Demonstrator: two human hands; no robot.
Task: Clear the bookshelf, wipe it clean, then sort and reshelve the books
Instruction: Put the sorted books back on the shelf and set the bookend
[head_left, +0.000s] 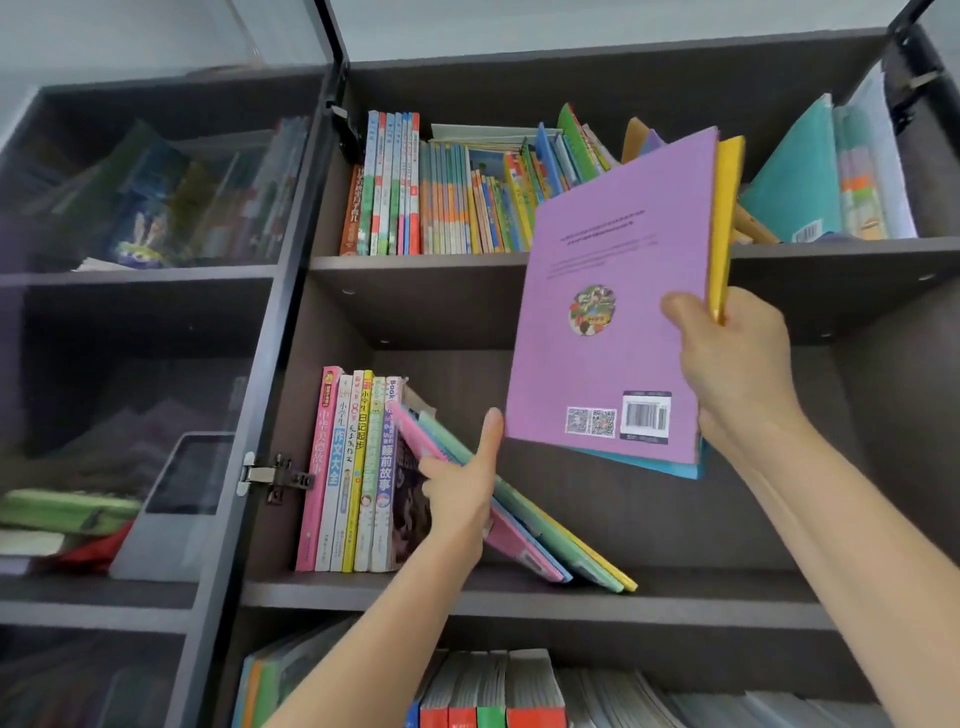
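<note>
A dark brown bookshelf (519, 592) fills the view. My right hand (727, 358) grips a stack of thin books in front of the shelf: a purple book (613, 291) faces me, with yellow and blue ones behind it. On the middle shelf, several thin books (545, 535) lean left against a row of upright books (348, 467). My left hand (462, 493) holds the leaning books, thumb up and fingers around their edge. The right half of the middle shelf is bare.
The top shelf holds a packed row of thin colourful books (447, 197) and a teal book (795, 182) leaning at the right. More books (493, 691) fill the bottom shelf. A glass door (156, 312) at the left covers another section.
</note>
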